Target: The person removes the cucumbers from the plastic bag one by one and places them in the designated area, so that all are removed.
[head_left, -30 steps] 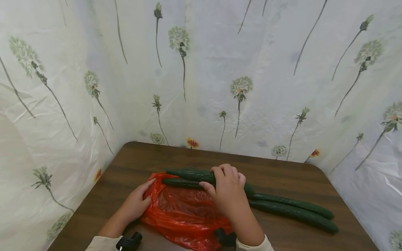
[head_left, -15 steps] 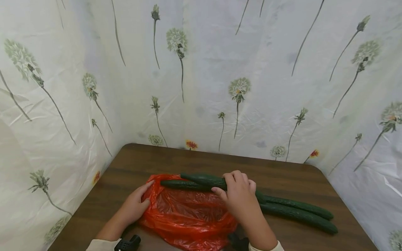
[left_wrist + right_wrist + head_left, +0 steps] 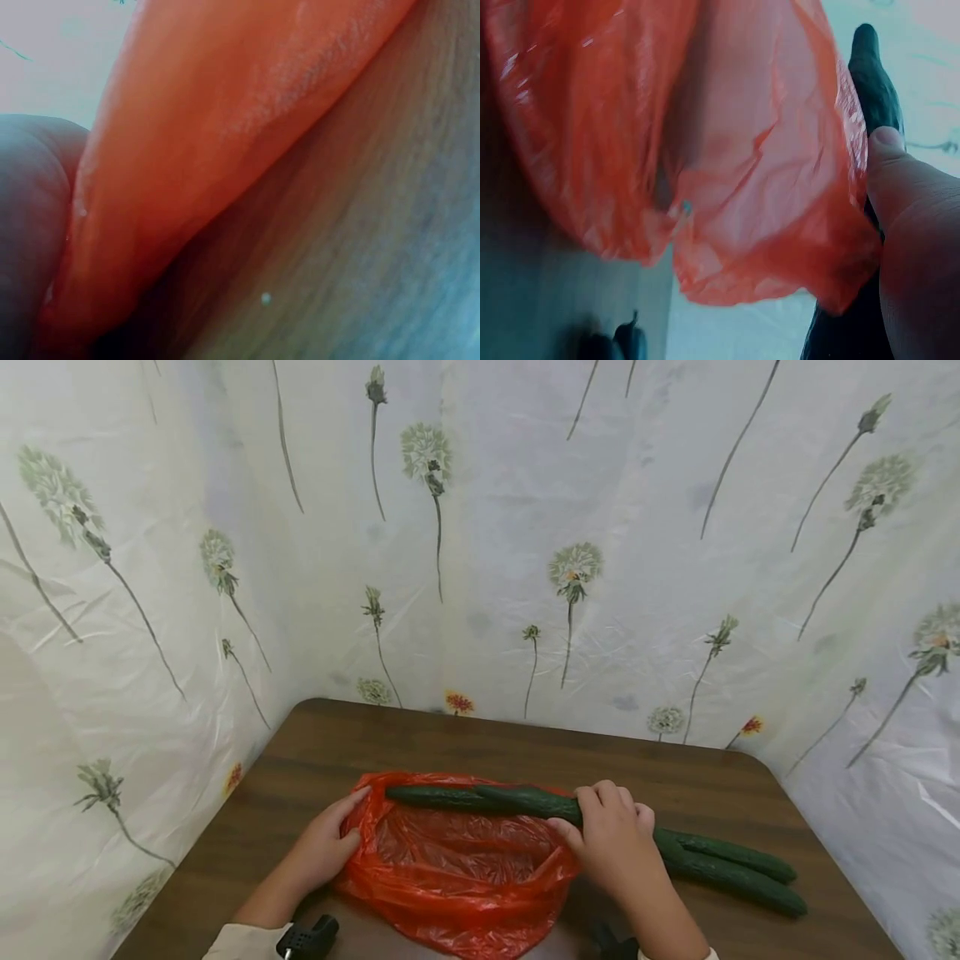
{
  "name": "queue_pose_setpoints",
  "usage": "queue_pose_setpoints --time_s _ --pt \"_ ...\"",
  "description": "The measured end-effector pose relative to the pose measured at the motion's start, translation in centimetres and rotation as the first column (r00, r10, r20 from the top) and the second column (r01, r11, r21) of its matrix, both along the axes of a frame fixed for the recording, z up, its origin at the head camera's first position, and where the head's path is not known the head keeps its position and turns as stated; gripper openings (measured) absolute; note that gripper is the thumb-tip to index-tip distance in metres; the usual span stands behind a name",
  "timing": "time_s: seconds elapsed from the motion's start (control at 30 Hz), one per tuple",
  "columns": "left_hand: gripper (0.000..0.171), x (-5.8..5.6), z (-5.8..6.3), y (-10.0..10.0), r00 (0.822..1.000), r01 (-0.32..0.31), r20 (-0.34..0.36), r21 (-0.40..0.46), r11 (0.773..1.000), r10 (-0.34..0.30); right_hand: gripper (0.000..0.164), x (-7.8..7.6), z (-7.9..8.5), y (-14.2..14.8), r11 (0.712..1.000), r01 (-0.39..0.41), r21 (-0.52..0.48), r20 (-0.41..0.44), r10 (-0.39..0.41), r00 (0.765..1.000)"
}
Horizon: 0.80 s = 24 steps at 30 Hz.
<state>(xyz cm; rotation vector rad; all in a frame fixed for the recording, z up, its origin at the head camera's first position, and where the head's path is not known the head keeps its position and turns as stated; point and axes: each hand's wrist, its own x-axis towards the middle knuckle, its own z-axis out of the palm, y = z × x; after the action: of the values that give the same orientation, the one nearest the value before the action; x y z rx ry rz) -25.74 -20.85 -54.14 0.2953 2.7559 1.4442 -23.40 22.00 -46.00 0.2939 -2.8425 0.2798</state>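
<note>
A red plastic bag [image 3: 450,910] lies with its mouth spread wide. My left hand [image 3: 318,847] holds the bag's left edge between fingers and thumb; in the left wrist view, the bag's red film [image 3: 210,112] runs beside a blurred digit [image 3: 34,225]. My right hand [image 3: 615,839] grips a dark green cucumber [image 3: 528,800] over the bag's back rim, thumb on the near side. The thumb [image 3: 900,176] lies along that cucumber [image 3: 874,82] in the right wrist view. Another cucumber [image 3: 431,797] extends left along the back rim, overlapped by the held one.
More cucumbers [image 3: 738,878] lie side by side on the brown wooden table [image 3: 420,735], right of my right hand. A flower-printed curtain [image 3: 487,543] encloses the table at the back and sides.
My right hand has moved right and slightly nearer, drawing the held cucumber with it, so its left tip is now mid-bag. The left hand stays at the bag's edge.
</note>
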Motion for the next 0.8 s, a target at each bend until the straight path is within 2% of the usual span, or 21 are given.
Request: queue_pose_setpoints --time_s 0.23,0.5,0.8 --pt "0.069 -0.3 0.2 -0.1 1.0 -0.007 -0.008 -0.027 1.0 0.007 0.062 0.4 -0.4 1.2 0.999 0.01 0.034 0.059 -0.012 0.998" --pt "0.069 0.1 0.1 0.1 1.0 -0.001 -0.003 -0.006 1.0 0.001 0.058 1.4 -1.3 2.7 0.997 0.02 0.069 0.088 -0.026 0.996" --pt "0.069 0.1 -0.1 0.1 1.0 -0.009 -0.006 -0.009 1.0 0.009 0.07 1.9 -2.3 5.1 0.997 0.042 0.068 0.15 -0.052 0.987"
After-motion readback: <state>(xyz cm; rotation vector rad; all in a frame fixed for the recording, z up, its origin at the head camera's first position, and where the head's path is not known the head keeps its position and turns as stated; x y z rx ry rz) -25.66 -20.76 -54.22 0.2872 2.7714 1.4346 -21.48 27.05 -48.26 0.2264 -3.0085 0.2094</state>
